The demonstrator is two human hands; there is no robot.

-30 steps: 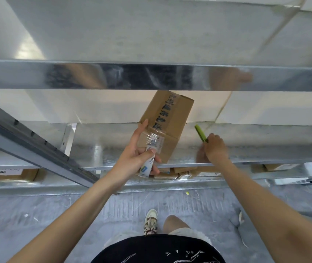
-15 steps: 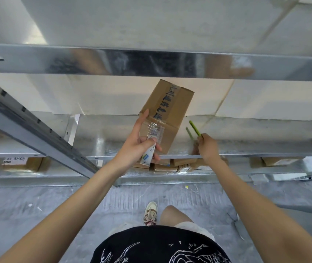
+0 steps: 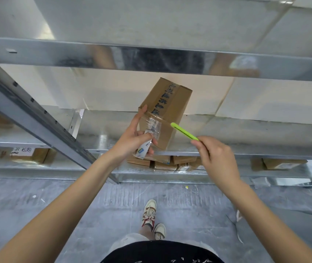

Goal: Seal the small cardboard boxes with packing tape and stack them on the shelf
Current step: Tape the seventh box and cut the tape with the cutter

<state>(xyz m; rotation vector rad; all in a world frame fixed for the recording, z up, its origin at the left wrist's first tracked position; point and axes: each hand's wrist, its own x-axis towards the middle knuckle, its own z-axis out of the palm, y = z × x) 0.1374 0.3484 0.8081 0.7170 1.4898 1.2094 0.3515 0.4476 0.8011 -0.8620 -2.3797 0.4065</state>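
Brown cardboard box (image 3: 167,111) with black writing stands tilted on the shiny metal shelf (image 3: 246,130), its long side running up and away. Left hand (image 3: 132,141) holds its near end and pinches a clear tape roll (image 3: 147,143) there. Right hand (image 3: 217,158), just right of the box, grips a green cutter (image 3: 184,131) pointing at the tape.
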